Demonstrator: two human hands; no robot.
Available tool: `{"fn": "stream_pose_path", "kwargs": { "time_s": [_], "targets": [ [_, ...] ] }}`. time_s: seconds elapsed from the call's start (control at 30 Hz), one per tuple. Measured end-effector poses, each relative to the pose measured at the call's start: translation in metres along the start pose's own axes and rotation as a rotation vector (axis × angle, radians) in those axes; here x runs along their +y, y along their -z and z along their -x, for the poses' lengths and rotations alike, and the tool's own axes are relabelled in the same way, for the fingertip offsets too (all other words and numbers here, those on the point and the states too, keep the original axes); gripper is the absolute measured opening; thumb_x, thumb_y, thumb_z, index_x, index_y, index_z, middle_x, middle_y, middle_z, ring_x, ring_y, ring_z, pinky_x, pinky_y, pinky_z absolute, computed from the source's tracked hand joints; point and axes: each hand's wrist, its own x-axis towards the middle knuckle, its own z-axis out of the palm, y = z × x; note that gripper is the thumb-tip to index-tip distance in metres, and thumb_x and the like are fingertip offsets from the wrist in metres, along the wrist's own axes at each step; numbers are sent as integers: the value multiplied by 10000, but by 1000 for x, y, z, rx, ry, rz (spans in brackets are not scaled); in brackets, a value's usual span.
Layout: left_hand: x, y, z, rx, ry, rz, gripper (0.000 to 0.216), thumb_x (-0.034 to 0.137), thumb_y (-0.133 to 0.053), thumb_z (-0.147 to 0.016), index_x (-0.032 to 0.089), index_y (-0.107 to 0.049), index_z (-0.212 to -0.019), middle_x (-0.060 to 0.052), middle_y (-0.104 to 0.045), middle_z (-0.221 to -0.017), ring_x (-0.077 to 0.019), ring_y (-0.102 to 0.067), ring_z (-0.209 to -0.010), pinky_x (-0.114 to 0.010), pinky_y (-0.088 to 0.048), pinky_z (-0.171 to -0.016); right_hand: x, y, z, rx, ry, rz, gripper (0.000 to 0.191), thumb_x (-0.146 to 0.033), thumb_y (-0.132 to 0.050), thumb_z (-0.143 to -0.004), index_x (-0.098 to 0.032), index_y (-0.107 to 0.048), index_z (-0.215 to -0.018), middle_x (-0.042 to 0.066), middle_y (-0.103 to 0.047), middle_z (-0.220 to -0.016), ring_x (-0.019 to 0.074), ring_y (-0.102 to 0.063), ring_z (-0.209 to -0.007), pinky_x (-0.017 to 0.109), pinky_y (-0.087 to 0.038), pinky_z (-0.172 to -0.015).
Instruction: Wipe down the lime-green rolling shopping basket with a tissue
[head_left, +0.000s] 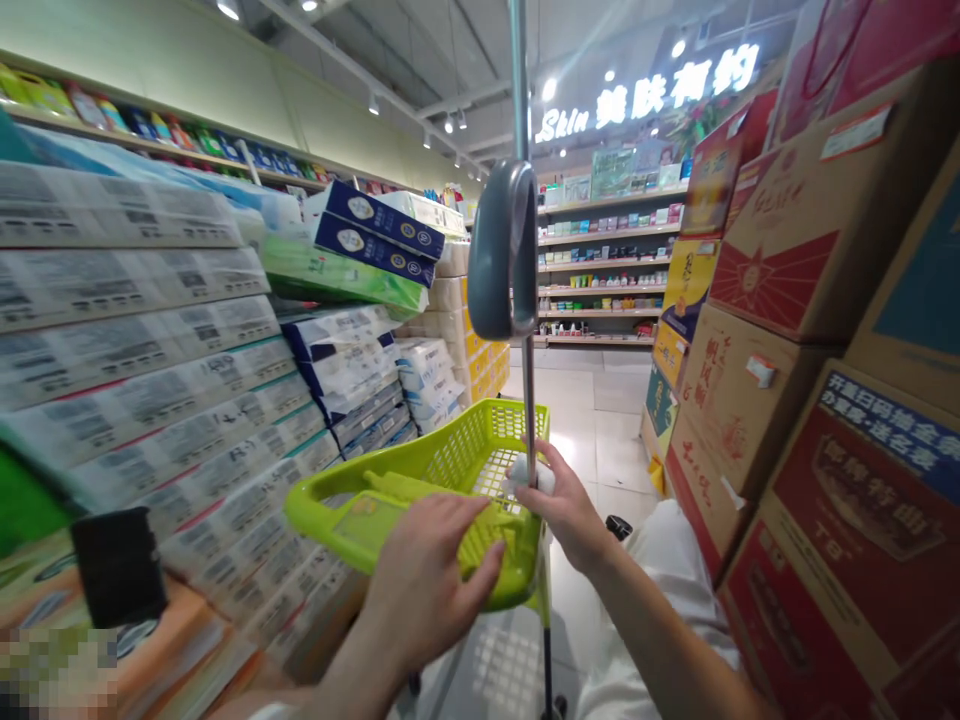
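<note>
A lime-green plastic shopping basket (450, 455) on a trolley frame stands in front of me in a shop aisle. My left hand (431, 575) lies flat on its near rim with the fingers stretched out. My right hand (566, 510) is closed round the thin metal pole (529, 400) that rises from the basket's right side. A small white thing (525, 470) sits at that hand, against the pole. The pole carries a grey handle (502, 250) at the top.
Stacked packs of tissue paper (150, 380) wall the left side. Brown and red cardboard cartons (810, 330) pile up on the right. The tiled aisle floor (592, 400) runs ahead to shelves of bottles (600, 280). A black device (118, 565) sits low on the left.
</note>
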Motion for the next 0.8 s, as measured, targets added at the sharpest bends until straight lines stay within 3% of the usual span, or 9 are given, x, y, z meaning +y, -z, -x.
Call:
{"fn": "stream_pose_path", "kwargs": {
  "time_s": [0.1,0.2,0.3,0.43,0.5,0.6,0.7,0.8],
  "targets": [
    [28,-15,-3,-198,65,65,321,460,-425,-892,232,-646,-939,-51,-718,-893,-222,-667,-827,-315,-453,-722,-31,-13,-13,-91,51,-18,643,-265,-785,-616,-226,-508,-1195,-24,-643,-818,130,-599,-754,250,-468,-702],
    [33,-24,-4,-228,123,25,327,484,-409,-893,232,-616,-897,-34,-705,-794,-224,-664,-730,-299,-385,-615,-43,-19,-18,-142,85,31,513,-284,-779,-631,-210,-580,-1098,-43,-588,-744,96,-527,-656,220,-419,-614],
    [26,-25,-1,-230,152,-7,375,494,-367,-912,234,-616,-807,-28,-698,-733,-231,-666,-721,-300,-349,-601,-25,-14,-11,-124,29,96,405,-294,-765,-627,-192,-617,-990,-71,-493,-657,66,-417,-559,205,-344,-539],
    [21,-23,1,-225,142,-44,365,441,-372,-912,232,-630,-760,-35,-717,-789,-239,-675,-777,-309,-351,-634,7,-5,3,-49,-46,246,343,-281,-730,-619,-180,-615,-926,-59,-500,-666,80,-429,-580,205,-332,-541],
    [21,-22,1,-228,139,-63,364,438,-373,-911,230,-636,-768,-40,-721,-805,-246,-678,-793,-314,-353,-640,7,-7,3,-31,-51,286,333,-282,-718,-619,-181,-613,-918,-57,-501,-666,85,-434,-580,207,-338,-540],
    [21,-23,0,-241,144,-102,416,472,-341,-921,229,-637,-759,-49,-713,-766,-248,-678,-764,-312,-339,-613,-18,-18,-4,-44,-6,236,381,-303,-726,-626,-186,-601,-967,-73,-464,-641,77,-412,-554,202,-334,-527],
    [19,-24,0,-243,147,-117,435,483,-334,-925,231,-634,-734,-42,-704,-731,-231,-673,-728,-300,-318,-588,-50,-33,-12,-51,127,144,499,-334,-750,-645,-200,-568,-1090,-47,-552,-751,95,-492,-640,212,-402,-609],
    [17,-25,-1,-229,143,-117,419,478,-353,-918,232,-633,-727,-38,-703,-732,-228,-672,-733,-299,-320,-588,-52,-37,-6,-61,255,142,543,-381,-658,-763,-225,-500,-1258,10,-632,-994,152,-582,-867,269,-467,-803]
  ]
}}
